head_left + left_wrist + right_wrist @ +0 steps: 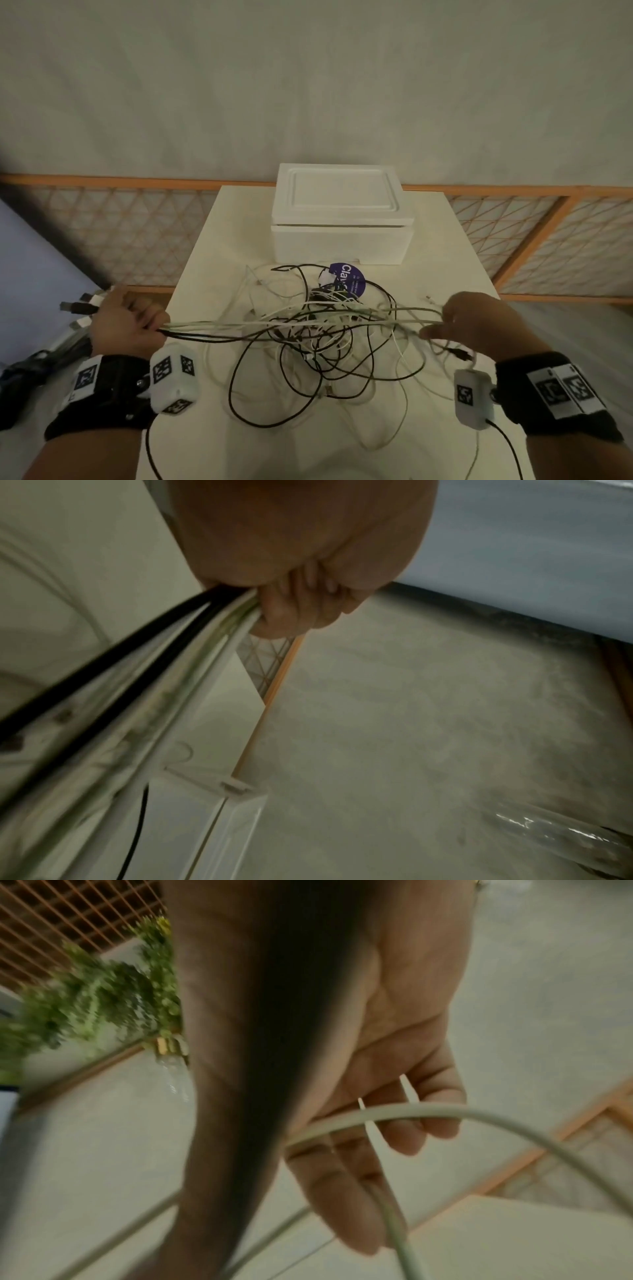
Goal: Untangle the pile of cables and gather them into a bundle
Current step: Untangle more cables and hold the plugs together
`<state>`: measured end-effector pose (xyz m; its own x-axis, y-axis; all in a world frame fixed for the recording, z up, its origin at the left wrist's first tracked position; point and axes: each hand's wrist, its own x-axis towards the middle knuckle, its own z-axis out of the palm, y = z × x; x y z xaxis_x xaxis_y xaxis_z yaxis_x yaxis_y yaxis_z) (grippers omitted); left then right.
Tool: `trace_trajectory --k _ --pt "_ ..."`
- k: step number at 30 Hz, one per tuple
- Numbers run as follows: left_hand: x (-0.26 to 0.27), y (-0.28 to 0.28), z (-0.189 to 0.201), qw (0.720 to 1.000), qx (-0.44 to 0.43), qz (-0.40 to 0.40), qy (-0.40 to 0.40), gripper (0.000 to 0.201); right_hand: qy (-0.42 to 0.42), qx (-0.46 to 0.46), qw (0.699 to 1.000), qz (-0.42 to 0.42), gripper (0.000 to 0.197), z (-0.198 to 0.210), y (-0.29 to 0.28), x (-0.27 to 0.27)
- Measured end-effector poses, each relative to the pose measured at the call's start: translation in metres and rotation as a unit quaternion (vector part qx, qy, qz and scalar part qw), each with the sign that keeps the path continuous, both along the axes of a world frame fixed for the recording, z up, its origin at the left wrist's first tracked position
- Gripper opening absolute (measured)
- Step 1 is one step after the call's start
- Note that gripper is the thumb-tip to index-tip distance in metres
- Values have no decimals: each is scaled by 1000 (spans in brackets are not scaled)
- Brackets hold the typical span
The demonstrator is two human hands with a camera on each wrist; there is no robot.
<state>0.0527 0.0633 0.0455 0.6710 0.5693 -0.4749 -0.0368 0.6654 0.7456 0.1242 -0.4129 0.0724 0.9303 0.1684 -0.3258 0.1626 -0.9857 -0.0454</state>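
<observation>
A tangled pile of black and white cables (325,342) lies in the middle of the white table (236,219). My left hand (137,325), off the table's left edge, grips a bunch of cables (137,656). Their plug ends (82,305) stick out past the hand to the left. The gripped strands run taut to the right over the pile. There my right hand (442,325) holds a white cable (496,1118), fingers (404,1139) curled round it. In the left wrist view, the left hand (291,601) is closed tight around black and white cables.
A white foam box (342,219) with its lid on stands at the table's far end. A round purple label (347,279) lies by the pile. A wooden lattice screen (120,233) runs behind the table. A green plant (103,993) stands off to one side.
</observation>
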Motion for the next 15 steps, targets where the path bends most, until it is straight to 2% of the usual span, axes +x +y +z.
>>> trace_trajectory --k 1,2,5,8,10,12,13,15 --pt "-2 5 -1 1000 7 19 19 37 3 -28 999 -33 86 -2 -11 3" --pt "-6 9 1 999 13 28 31 33 -4 -30 997 -65 86 -8 -27 6" --pt "-14 16 4 998 1 47 39 38 -12 -39 992 -123 53 -26 -72 7" --pt "-15 6 4 999 -38 15 14 50 -36 -19 990 -138 27 -34 -76 7" --pt "-12 0 -1 993 -95 -57 -44 51 -56 40 991 -111 21 -33 -53 9" --pt "-7 -15 2 981 -49 -159 -101 50 -93 118 987 -61 15 -30 -17 8" --pt "-5 -26 7 977 -40 -171 -123 48 -116 170 978 -31 14 -27 5 6" --pt "-1 -51 18 975 -94 -153 -133 47 -139 240 960 41 32 -21 50 -1"
